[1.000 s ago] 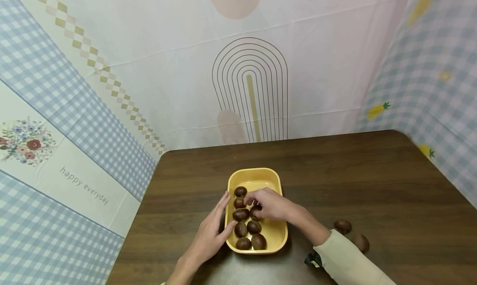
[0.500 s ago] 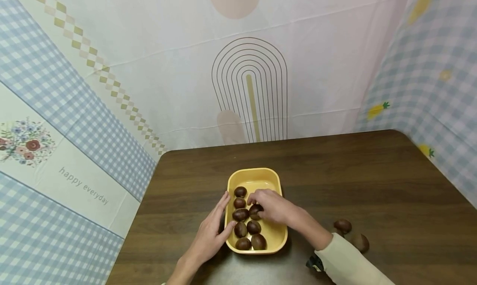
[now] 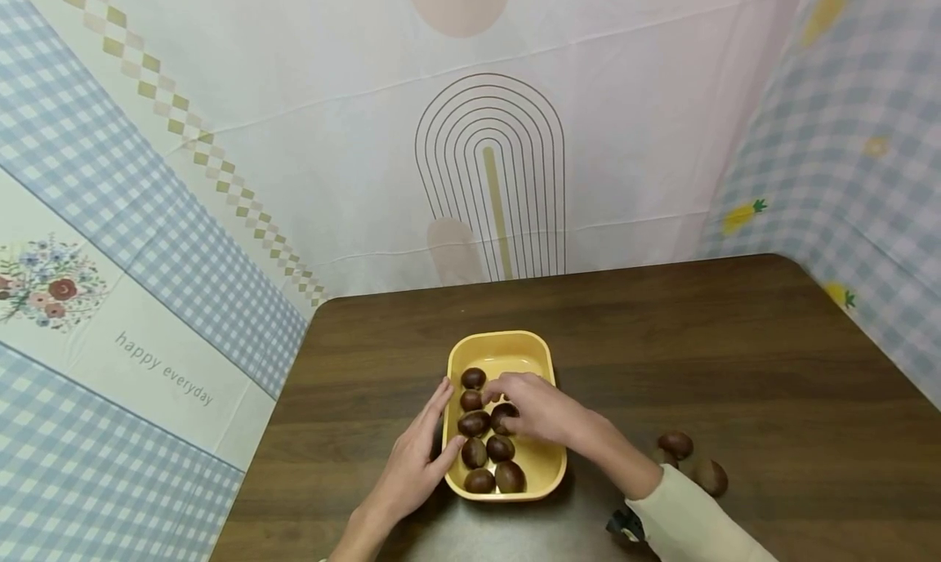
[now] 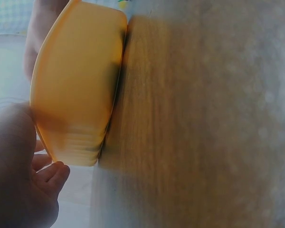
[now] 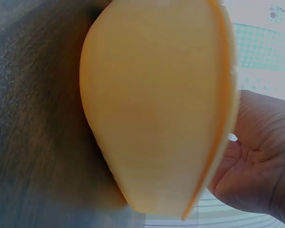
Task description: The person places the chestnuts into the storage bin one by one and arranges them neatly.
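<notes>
A yellow rectangular box (image 3: 540, 476) holds several brown chestnuts (image 3: 510, 477), mostly in two columns toward its left side. My left hand (image 3: 412, 468) rests along the box's left rim with fingers extended and thumb at the edge. In the left wrist view, its fingertips (image 4: 59, 175) lie near one end of the box. My right hand (image 3: 540, 407) reaches over the right rim, fingers bent down around a chestnut (image 3: 502, 419) in the right column; the thumb touches it. The right wrist view shows the box's outer wall (image 5: 152, 109), which hides those fingertips.
More loose chestnuts (image 3: 711, 477) lie on the dark wooden table (image 3: 647, 333) to the right, partly behind the right sleeve (image 3: 691, 513). A black strap piece (image 3: 625, 524) hangs under that wrist. Patterned cloth (image 3: 353, 178) hangs behind the table.
My right hand's fingers pulled slightly right from the left column, then moved back left over the chestnuts. The left hand has stayed at the rim.
</notes>
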